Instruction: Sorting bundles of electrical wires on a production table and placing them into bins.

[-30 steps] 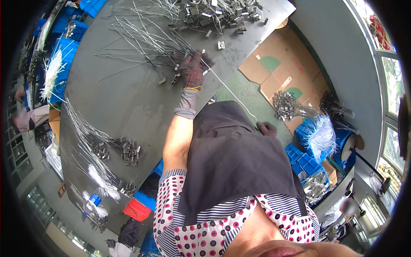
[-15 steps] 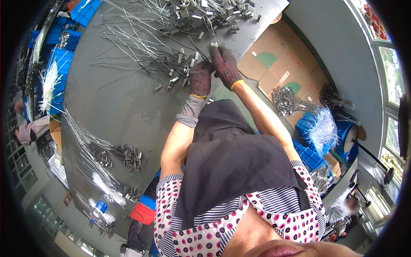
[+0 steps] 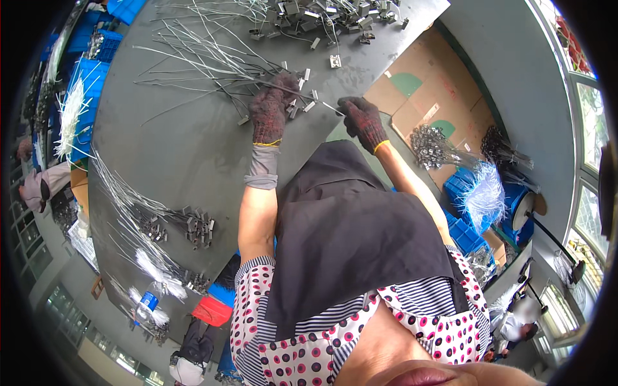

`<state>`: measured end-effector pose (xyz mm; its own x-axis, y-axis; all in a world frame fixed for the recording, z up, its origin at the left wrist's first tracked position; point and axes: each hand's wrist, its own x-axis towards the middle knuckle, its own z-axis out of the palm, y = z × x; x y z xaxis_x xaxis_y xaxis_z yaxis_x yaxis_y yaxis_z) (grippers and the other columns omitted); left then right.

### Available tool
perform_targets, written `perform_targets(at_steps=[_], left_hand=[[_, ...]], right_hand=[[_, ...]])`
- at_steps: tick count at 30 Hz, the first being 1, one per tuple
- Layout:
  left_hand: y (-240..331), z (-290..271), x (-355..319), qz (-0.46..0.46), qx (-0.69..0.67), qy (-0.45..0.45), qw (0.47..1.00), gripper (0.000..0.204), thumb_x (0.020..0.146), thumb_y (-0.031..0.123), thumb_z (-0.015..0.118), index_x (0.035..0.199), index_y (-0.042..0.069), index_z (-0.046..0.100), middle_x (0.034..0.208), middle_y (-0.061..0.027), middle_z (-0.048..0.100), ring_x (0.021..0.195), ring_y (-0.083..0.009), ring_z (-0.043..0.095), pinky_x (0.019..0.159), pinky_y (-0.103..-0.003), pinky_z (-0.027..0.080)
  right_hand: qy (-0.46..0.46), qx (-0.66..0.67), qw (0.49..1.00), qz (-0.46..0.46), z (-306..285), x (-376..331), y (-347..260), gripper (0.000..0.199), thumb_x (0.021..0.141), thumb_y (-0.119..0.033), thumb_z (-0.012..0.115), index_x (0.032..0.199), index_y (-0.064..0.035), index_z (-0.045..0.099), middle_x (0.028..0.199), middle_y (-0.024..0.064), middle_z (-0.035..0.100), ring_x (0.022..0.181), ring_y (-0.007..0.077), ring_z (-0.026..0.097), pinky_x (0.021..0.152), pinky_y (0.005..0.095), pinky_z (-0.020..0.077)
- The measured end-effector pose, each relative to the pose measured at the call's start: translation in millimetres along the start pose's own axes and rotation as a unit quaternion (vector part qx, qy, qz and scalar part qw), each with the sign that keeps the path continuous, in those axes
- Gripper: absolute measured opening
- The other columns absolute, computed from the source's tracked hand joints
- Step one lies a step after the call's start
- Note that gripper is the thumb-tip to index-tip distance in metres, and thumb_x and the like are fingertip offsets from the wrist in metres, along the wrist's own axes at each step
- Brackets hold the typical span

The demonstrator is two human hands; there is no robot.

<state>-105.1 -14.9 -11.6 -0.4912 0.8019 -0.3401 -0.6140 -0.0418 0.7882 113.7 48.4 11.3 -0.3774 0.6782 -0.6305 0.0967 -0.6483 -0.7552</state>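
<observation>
Left hand (image 3: 270, 108), gloved — fingers closed on wires (image 3: 215, 69) lying across the surface (image 3: 167, 167); right hand (image 3: 362, 122), by the right edge — fingers pinching a pale wire (image 3: 331, 108); metal clips (image 3: 335, 16) piled far

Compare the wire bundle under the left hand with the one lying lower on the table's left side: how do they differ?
The upper bundle lies under the left hand; the lower bundle is untouched. The upper bundle's wires fan out loosely, while the lower bundle's lie closer together. Both have thin greyish wires with small metal clips at one end.
</observation>
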Motion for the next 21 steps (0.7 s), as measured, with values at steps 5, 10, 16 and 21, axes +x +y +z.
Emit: perform_targets(at_steps=[5,10,16,21], left_hand=[[-28.7,-5.9,-0.8,-0.044,-0.168,-0.111,0.978,0.034,0.101,0.023,0.054,0.126,0.000,0.058,0.113,-0.0140,0.067,0.100,-0.0306,0.067,0.096,-0.052,0.052],[-40.2,26.4,-19.3,-0.099,-0.269,-0.033,0.958,0.035,0.100,0.029,0.055,0.124,0.004,0.059,0.111,-0.0116,0.067,0.099,-0.0311,0.066,0.101,-0.058,0.046],[-25.6,40.7,-17.2,-0.031,-0.020,-0.015,0.999,0.032,0.101,0.025,0.055,0.120,0.000,0.060,0.096,-0.0107,0.069,0.082,-0.0255,0.069,0.083,-0.046,0.059],[-19.8,58.9,-18.0,0.017,0.184,0.033,0.982,0.024,0.097,0.018,0.061,0.095,-0.005,0.070,0.085,-0.0093,0.071,0.075,-0.0154,0.068,0.071,-0.028,0.056]], right_hand=[[0.075,-0.022,0.996,0.034,-20.4,-6.7,20.1,0.031,0.093,-0.022,0.061,0.113,0.0020,0.065,0.082,0.0060,0.063,0.055,0.0105,0.050,0.045,0.0265,0.0401],[0.110,-0.041,0.988,0.102,-30.5,-12.4,18.5,0.032,0.091,-0.022,0.061,0.111,0.0027,0.065,0.080,0.0081,0.061,0.056,0.0143,0.052,0.046,0.0291,0.0416],[0.055,0.011,0.995,0.083,-36.1,-11.8,35.5,0.048,0.095,-0.041,0.057,0.111,0.0040,0.061,0.087,0.0082,0.061,0.063,0.0125,0.051,0.049,0.0269,0.0405],[0.012,-0.003,0.997,0.072,-2.0,7.3,-6.8,0.067,0.094,-0.059,0.051,0.113,0.0050,0.059,0.090,0.0100,0.061,0.066,0.0137,0.052,0.052,0.0285,0.0414]])
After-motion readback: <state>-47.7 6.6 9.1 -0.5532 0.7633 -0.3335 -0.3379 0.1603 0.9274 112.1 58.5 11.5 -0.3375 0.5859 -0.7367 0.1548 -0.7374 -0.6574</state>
